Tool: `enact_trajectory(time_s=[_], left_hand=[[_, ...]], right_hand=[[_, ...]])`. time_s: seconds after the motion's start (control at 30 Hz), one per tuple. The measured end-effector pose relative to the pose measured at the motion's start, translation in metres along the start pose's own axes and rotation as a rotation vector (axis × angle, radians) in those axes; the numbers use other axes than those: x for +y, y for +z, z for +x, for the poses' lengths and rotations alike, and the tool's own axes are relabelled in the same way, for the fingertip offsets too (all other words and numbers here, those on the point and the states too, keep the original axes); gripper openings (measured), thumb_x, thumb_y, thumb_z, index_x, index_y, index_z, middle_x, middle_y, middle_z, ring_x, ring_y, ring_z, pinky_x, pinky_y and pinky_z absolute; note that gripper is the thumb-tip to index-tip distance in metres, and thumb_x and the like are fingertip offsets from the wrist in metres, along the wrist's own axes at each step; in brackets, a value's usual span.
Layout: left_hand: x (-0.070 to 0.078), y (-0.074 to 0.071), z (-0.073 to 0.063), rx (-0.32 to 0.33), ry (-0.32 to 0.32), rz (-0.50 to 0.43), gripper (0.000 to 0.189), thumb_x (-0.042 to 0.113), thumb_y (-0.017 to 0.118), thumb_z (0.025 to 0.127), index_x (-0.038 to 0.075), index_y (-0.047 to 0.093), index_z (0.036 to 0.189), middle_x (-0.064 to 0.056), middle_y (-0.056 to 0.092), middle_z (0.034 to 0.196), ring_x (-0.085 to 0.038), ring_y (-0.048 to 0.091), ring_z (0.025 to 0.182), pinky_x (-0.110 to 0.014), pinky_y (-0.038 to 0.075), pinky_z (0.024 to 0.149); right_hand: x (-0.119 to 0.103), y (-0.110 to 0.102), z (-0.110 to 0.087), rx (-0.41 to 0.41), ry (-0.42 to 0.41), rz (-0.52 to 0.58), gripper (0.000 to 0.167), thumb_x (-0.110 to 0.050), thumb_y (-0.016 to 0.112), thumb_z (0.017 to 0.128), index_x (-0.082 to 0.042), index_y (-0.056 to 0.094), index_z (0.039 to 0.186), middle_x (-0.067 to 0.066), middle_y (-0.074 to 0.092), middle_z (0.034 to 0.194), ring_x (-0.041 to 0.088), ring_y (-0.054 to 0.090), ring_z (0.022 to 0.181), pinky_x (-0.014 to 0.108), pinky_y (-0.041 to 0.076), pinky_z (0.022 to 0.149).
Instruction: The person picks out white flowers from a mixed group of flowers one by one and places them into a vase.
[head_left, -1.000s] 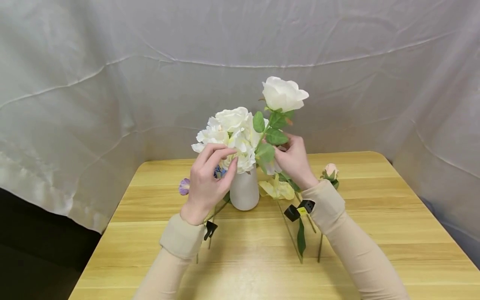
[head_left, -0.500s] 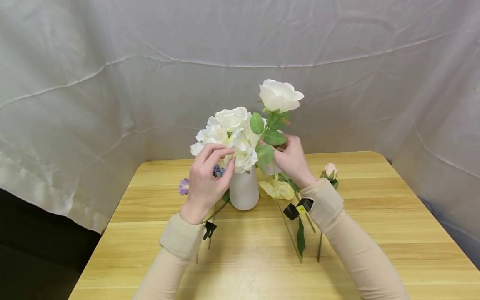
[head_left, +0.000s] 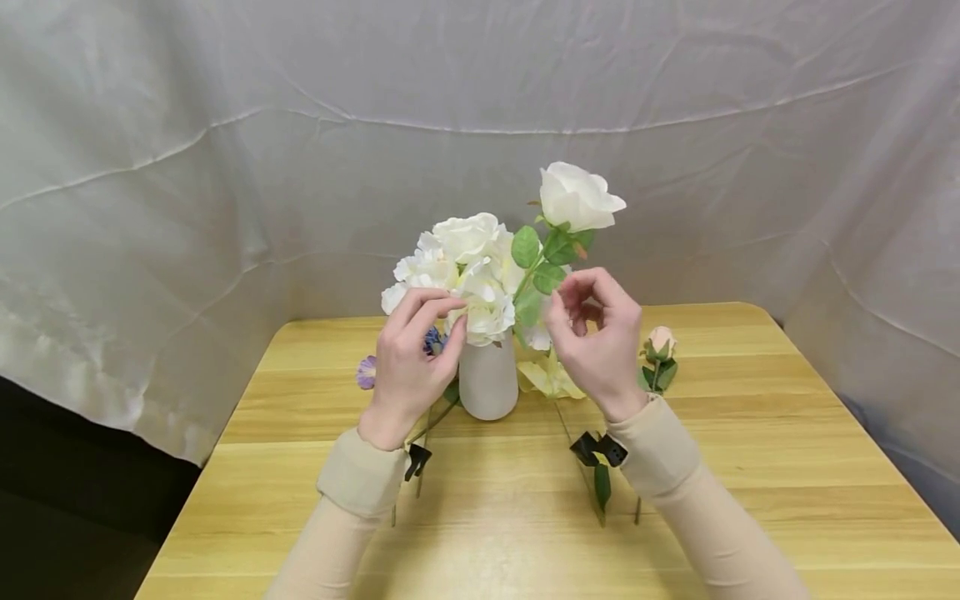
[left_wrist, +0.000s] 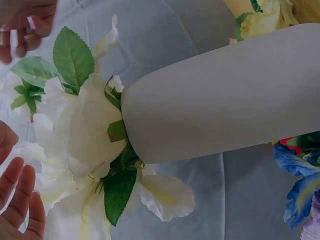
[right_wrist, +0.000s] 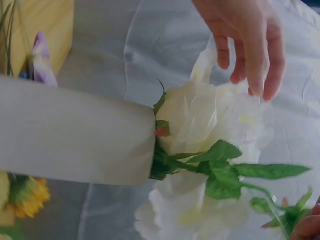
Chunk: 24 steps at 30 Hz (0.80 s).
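Note:
A tapered white vase [head_left: 488,383] stands upright, holding a bunch of white flowers [head_left: 467,242]. One long-stemmed white rose [head_left: 579,198] leans out to the right above the rest, its green leaves [head_left: 525,247] along the stem. My left hand [head_left: 411,358] is at the left of the bunch, fingers loosely bent, fingertips close to the front petals; whether they touch cannot be told. My right hand [head_left: 600,333] hovers just right of the rose stem with loosely curled fingers and nothing in them. The left wrist view shows the vase neck [left_wrist: 150,115] with leaves at its mouth.
A yellow flower [head_left: 549,377] lies right of the vase, and a pale pink rosebud [head_left: 662,343] farther right. Purple [head_left: 366,372] and blue [head_left: 434,341] flowers lie left, partly behind my left hand. Grey cloth [head_left: 480,75] hangs behind the wooden table [head_left: 495,533].
My right hand has let go of the rose stem and drawn back to the right. The rose dipped left, then swung right. My left hand has barely moved.

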<state>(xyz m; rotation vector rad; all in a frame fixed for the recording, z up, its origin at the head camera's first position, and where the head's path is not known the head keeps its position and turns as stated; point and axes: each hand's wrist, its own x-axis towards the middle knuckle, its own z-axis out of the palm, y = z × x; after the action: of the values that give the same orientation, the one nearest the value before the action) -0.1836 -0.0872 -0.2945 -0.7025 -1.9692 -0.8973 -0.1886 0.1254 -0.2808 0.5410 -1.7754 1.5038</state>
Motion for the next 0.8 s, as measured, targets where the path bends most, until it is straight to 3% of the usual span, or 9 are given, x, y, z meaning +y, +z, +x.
enact_trajectory(time_s=[0.07, 0.13, 0.4, 0.63, 0.8], left_hand=[[0.000, -0.001, 0.000, 0.002, 0.002, -0.001, 0.013, 0.006, 0.070, 0.090, 0.004, 0.073, 0.102, -0.013, 0.068, 0.103, -0.023, 0.065, 0.088, -0.033, 0.056, 0.080], [0.001, -0.002, 0.000, 0.005, 0.005, -0.001, 0.012, 0.006, 0.070, 0.090, 0.004, 0.073, 0.102, -0.013, 0.068, 0.103, -0.023, 0.065, 0.088, -0.033, 0.056, 0.079], [0.002, -0.003, -0.002, 0.006, 0.010, -0.004, 0.012, 0.006, 0.069, 0.091, 0.004, 0.073, 0.102, -0.012, 0.068, 0.103, -0.022, 0.065, 0.088, -0.033, 0.057, 0.080], [0.001, -0.003, -0.003, 0.013, 0.009, -0.007, 0.012, 0.007, 0.069, 0.092, 0.004, 0.073, 0.102, -0.013, 0.067, 0.103, -0.022, 0.064, 0.086, -0.033, 0.056, 0.078], [0.000, -0.002, -0.005, 0.008, 0.003, -0.006, 0.011, 0.007, 0.068, 0.092, 0.004, 0.073, 0.101, -0.013, 0.067, 0.102, -0.022, 0.064, 0.086, -0.033, 0.056, 0.077]], right_hand=[[-0.003, 0.003, 0.001, -0.005, -0.060, -0.051, 0.008, 0.004, 0.063, 0.084, 0.008, 0.067, 0.090, 0.009, 0.059, 0.071, 0.010, 0.047, 0.056, 0.013, 0.037, 0.047], [-0.003, 0.006, 0.004, -0.013, -0.064, -0.103, 0.008, 0.002, 0.066, 0.086, 0.005, 0.071, 0.091, 0.012, 0.062, 0.073, 0.011, 0.048, 0.057, 0.013, 0.038, 0.049], [0.005, 0.012, 0.017, -0.042, 0.185, -0.201, 0.013, -0.014, 0.074, 0.088, -0.002, 0.076, 0.092, 0.010, 0.071, 0.079, 0.013, 0.054, 0.059, 0.017, 0.043, 0.056], [0.010, 0.016, 0.025, -0.052, 0.269, -0.179, 0.021, -0.025, 0.076, 0.089, -0.004, 0.077, 0.089, 0.012, 0.073, 0.078, 0.013, 0.058, 0.061, 0.017, 0.046, 0.058], [0.013, 0.016, 0.027, -0.058, 0.300, -0.143, 0.018, -0.022, 0.075, 0.090, -0.004, 0.079, 0.089, 0.015, 0.073, 0.077, 0.011, 0.060, 0.062, 0.017, 0.047, 0.057]])
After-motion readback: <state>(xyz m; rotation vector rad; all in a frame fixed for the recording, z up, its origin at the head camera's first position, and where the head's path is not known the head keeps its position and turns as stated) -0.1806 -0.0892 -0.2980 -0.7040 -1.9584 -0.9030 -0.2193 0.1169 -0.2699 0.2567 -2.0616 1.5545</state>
